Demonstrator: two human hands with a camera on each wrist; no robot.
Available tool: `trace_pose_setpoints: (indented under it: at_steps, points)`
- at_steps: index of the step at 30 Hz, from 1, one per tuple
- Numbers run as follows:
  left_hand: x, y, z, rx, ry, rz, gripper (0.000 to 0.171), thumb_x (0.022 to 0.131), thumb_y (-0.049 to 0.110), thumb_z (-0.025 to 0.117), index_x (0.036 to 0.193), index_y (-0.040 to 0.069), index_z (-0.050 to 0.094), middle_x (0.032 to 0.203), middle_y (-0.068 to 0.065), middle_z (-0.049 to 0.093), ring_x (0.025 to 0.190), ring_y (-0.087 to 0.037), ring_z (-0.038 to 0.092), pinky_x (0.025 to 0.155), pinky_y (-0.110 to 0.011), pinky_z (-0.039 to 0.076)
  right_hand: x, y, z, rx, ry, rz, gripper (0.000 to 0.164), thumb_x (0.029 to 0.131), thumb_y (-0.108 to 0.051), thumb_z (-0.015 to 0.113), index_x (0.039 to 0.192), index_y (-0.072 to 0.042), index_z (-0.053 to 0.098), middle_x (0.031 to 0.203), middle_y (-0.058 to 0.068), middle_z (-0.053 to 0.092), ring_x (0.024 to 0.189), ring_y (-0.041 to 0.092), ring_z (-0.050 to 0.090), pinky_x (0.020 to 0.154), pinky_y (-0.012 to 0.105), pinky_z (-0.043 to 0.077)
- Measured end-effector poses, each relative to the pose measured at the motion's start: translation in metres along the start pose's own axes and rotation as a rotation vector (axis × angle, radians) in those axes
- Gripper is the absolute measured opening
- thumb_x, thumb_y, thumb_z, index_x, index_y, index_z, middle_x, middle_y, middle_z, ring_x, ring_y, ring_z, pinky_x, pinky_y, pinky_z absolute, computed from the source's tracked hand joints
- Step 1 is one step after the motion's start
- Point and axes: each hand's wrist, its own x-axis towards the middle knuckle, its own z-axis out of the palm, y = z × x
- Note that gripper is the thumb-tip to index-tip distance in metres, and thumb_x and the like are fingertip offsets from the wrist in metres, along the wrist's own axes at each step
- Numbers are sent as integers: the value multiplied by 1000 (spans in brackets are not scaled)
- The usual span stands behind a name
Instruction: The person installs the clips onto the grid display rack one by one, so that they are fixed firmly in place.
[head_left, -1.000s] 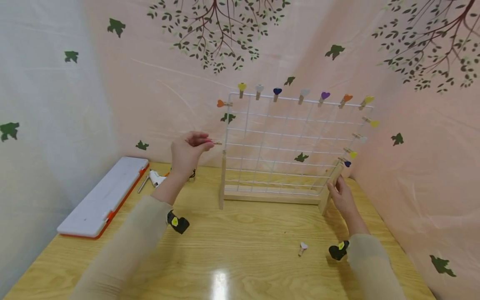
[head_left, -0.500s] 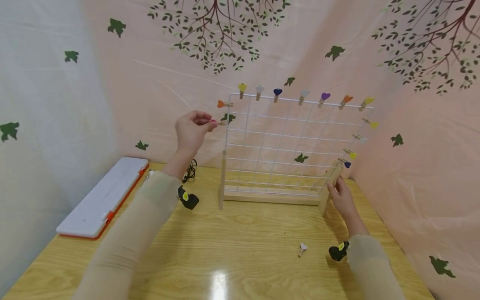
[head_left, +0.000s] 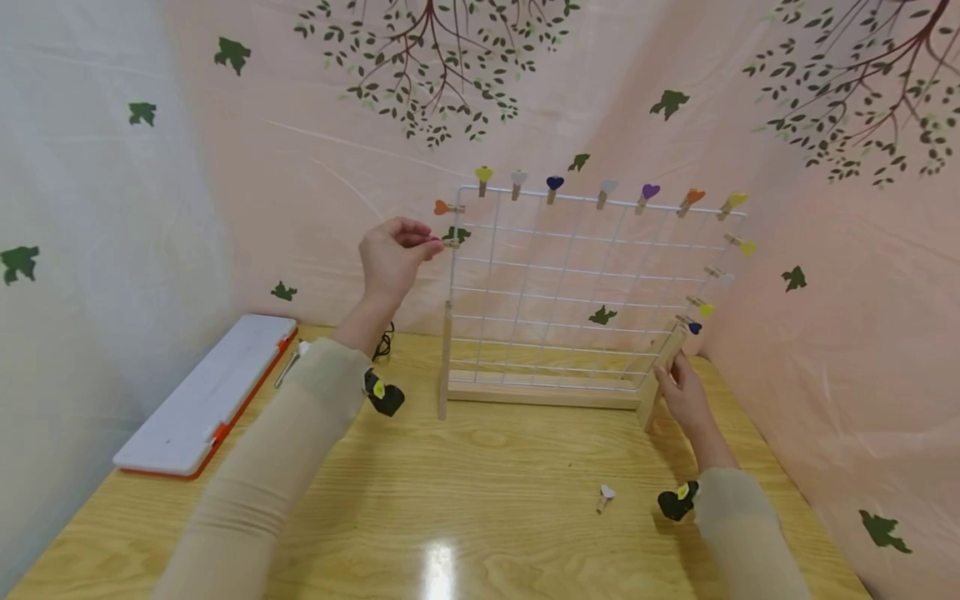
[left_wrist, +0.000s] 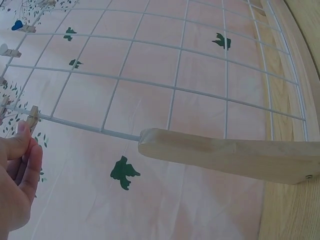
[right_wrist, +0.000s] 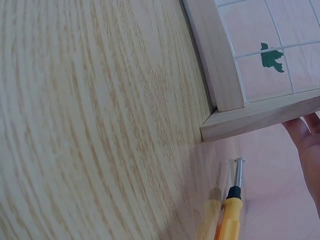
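Observation:
My left hand [head_left: 390,257] pinches a small wooden clothespin [left_wrist: 33,116] with a pink heart, mostly covered by the fingertips. Its wooden end meets the left side wire of a white wire grid [head_left: 581,197], below a clothespin with an orange heart [head_left: 441,207]. Several heart clothespins line the grid's top and right side. My right hand [head_left: 686,398] holds the right wooden post [head_left: 660,375] of the stand, thumb in front. In the right wrist view, only some fingers of that hand show against the post. A clothespin with a white heart [head_left: 605,498] lies on the table.
At the left lies a flat white case [head_left: 206,396] with an orange edge. Beside it are a metal rod [head_left: 287,369] and a black cable [head_left: 384,342]. A yellow-handled tool with a metal shaft [right_wrist: 231,215] lies beyond the right post.
My left hand has risen along the grid's left side with the clothespin, then moved slightly right, bringing it onto the side wire. The right hand has stayed on the post.

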Motion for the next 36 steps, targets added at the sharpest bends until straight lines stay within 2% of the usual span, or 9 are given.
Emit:
trace_pose_setpoints:
  at_steps: [3, 8, 9, 13, 15, 23, 28, 31, 36]
  points:
    - [0, 0, 0, 12, -8, 3, 23, 70, 12, 74, 89, 4, 63, 84, -8, 66, 75, -12, 64, 66, -21, 52, 1, 6, 0, 5, 7, -15, 47, 95, -17, 41, 138, -3, 27, 132, 28, 37, 119, 22, 39, 74, 4, 38]
    - [-1, -2, 2, 28, -24, 12, 23, 71, 14, 73, 89, 5, 63, 85, -8, 67, 75, -12, 64, 66, -21, 52, 2, 7, 0, -2, 9, -1, 48, 95, -18, 41, 138, -4, 26, 133, 27, 36, 121, 30, 37, 77, 6, 39]
    - [-1, -3, 2, 31, -27, 12, 24, 71, 15, 73, 89, 5, 63, 85, -7, 67, 75, -12, 64, 67, -21, 52, 0, 3, 0, -2, 2, 12, 48, 95, -17, 41, 138, -4, 25, 134, 27, 35, 121, 36, 35, 79, 8, 40]
    - [-2, -5, 3, 47, -27, 22, 27, 71, 18, 73, 92, 6, 64, 88, -6, 67, 77, -12, 63, 69, -21, 52, 0, 2, 1, -11, -12, 35, 48, 96, -19, 40, 140, -6, 24, 135, 25, 35, 119, 34, 37, 86, 25, 44]
    - [-3, -5, 2, 55, -26, 31, 29, 70, 20, 73, 95, 8, 64, 90, -5, 67, 78, -11, 62, 70, -20, 51, -1, 3, 1, -8, -16, 33, 48, 96, -19, 40, 140, -7, 24, 135, 25, 35, 119, 33, 37, 87, 28, 45]
    - [-18, 6, -9, 89, -42, 79, 35, 70, 28, 74, 99, 10, 64, 91, -1, 63, 77, -11, 54, 66, -19, 47, 2, 13, 1, 16, -23, 11, 49, 95, -21, 41, 140, -10, 25, 136, 23, 34, 121, 29, 37, 81, 14, 43]
    - [-41, 6, -5, 123, -147, 146, 35, 73, 29, 72, 102, 11, 63, 97, -2, 63, 78, -12, 52, 69, -23, 46, 6, 24, -2, -13, -28, 12, 50, 95, -27, 40, 142, -18, 24, 137, 19, 35, 121, 25, 38, 82, 15, 43]
    - [-61, -1, 8, 157, -251, 167, 37, 73, 30, 71, 105, 13, 62, 100, -1, 63, 79, -13, 51, 69, -26, 44, 8, 29, -3, -17, -14, 6, 49, 95, -28, 39, 141, -18, 25, 136, 20, 36, 120, 17, 39, 80, 11, 42]
    - [-94, -20, 35, 226, -436, 126, 39, 73, 35, 71, 108, 19, 61, 100, 5, 63, 84, -15, 53, 68, -26, 45, 10, 32, -1, 5, -4, -12, 48, 95, -25, 41, 140, -16, 28, 134, 20, 38, 117, 8, 39, 77, 7, 40]
